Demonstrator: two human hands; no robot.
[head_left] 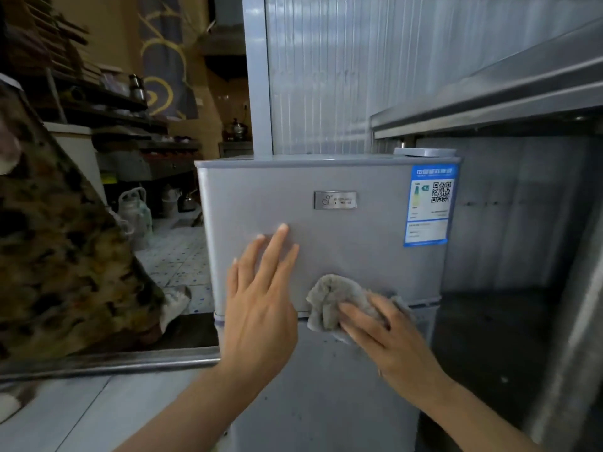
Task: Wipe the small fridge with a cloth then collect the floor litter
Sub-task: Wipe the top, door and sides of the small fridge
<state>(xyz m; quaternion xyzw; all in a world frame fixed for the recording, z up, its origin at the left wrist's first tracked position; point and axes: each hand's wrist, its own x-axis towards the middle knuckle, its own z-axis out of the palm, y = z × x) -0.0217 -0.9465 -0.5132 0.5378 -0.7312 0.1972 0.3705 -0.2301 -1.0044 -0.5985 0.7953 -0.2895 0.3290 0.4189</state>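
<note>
I note my right hand (388, 337) pressing a crumpled grey cloth (332, 301) against the seam between the two doors of the small silver fridge (326, 223); my left hand (261, 298) lies flat, fingers spread, holding nothing. A blue label (429, 203) sits at the upper door's right edge. A steel counter (489, 102) overhangs on the right; tiled floor (179, 256) lies open to the left.

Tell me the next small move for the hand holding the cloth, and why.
Probably sweep the cloth up across the upper door. The right hand presses it at the door's lower edge, the left hand braces flat, and the panel above, toward the blue label, lies uncovered.
</note>
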